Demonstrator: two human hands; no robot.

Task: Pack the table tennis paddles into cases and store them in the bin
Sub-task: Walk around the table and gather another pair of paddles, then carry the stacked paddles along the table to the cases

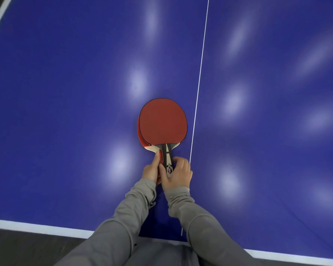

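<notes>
1. Two table tennis paddles lie stacked on the blue table tennis table (65, 112), blades pointing away from the person, handles toward them.
2. Top paddle with the round red rubber face (162, 121) sits almost square over the lower red-faced paddle (140, 138); only a thin red crescent of the lower one shows at the left & lower-left edge.
3. Stack is just left of the thin white centre line (200, 73), near it but not touching.
4. Left hand (152, 170), in a grey sleeve, is closed on the handles from the left side; thumb lies along the red-edged handle.
5. Right hand (178, 174), also grey-sleeved, is closed on the black-and-pale striped handle from the right, w/ fingers curled over its end.
6. Both hands touch each other at the handle butt.
7. The table's white border stripe (37, 227) runs along the near edge; dark floor beyond it.
</notes>
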